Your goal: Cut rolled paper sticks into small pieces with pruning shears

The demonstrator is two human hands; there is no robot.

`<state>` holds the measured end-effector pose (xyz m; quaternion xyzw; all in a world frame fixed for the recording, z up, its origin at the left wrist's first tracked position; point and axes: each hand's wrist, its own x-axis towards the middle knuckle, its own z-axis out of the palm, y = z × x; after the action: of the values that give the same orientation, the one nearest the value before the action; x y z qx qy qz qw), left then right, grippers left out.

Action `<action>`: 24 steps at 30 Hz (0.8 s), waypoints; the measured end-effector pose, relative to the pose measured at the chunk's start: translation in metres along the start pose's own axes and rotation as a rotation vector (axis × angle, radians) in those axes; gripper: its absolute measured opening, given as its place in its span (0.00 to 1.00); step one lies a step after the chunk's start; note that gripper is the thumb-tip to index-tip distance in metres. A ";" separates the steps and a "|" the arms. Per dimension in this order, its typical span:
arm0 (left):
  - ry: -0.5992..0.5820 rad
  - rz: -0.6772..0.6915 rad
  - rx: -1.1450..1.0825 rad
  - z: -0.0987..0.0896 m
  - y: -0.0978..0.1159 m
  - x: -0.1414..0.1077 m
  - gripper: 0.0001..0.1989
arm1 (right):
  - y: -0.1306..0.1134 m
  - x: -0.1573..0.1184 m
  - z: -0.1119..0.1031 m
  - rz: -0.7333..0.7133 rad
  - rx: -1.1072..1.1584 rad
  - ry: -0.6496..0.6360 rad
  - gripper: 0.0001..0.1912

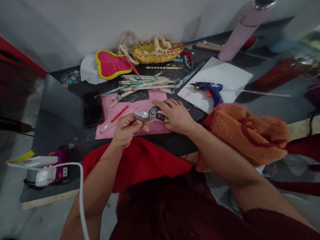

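Pruning shears (149, 114) are held by the handles in my right hand (178, 116), blades pointing left. My left hand (128, 129) is closed in a pinch right at the blade tips; whatever its fingers hold is too small or hidden to name. Both hands are above pink sheets (102, 133) on the dark table. On the pink sheet, a red stick-like piece (119, 113) and a thin clear strip lie left of the blades. Just beyond my hands is a loose pile of paper-wrapped sticks (143, 83) with green print.
A blue glue gun (211, 89) rests on a white board (230, 71) at right, near a pink bottle (246, 28). A phone (93, 108) lies left. Behind are a yellow basket (158, 52) and a pink-yellow shape (113, 64). An orange cloth (242, 132) and red cloth (142, 162) cover the front edge.
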<state>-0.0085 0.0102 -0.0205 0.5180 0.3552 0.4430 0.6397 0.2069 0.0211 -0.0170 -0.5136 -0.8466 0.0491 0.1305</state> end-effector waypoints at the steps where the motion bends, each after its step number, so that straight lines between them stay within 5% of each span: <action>1: -0.014 -0.035 -0.040 0.000 0.001 0.000 0.15 | 0.000 0.000 0.000 -0.008 0.010 -0.003 0.36; 9: 0.055 -0.026 -0.133 0.005 0.004 -0.001 0.14 | -0.010 -0.005 -0.005 0.052 0.006 0.021 0.25; 24: -0.057 -0.056 -0.318 0.002 0.007 0.000 0.15 | 0.019 0.002 -0.008 -0.152 0.243 0.057 0.29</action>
<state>-0.0084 0.0099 -0.0136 0.4122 0.2766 0.4607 0.7357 0.2243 0.0311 -0.0135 -0.4298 -0.8667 0.1267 0.2191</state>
